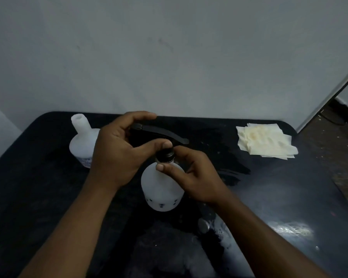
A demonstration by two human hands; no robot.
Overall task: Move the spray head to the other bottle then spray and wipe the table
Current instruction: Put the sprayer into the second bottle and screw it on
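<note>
A white bottle (161, 189) stands upright in the middle of the dark table (269, 187). The black spray head (159, 133) sits on its neck, trigger pointing right. My left hand (117, 151) is wrapped around the top of the spray head. My right hand (191, 175) pinches the black collar (165, 155) at the bottle's neck between thumb and fingers. A second white bottle (81, 137) stands at the back left, its neck open with no cap.
A stack of stained paper napkins (265, 140) lies at the back right of the table. A small round whitish cap (203, 225) lies near my right forearm. A grey wall rises behind the table. Floor shows past the right edge.
</note>
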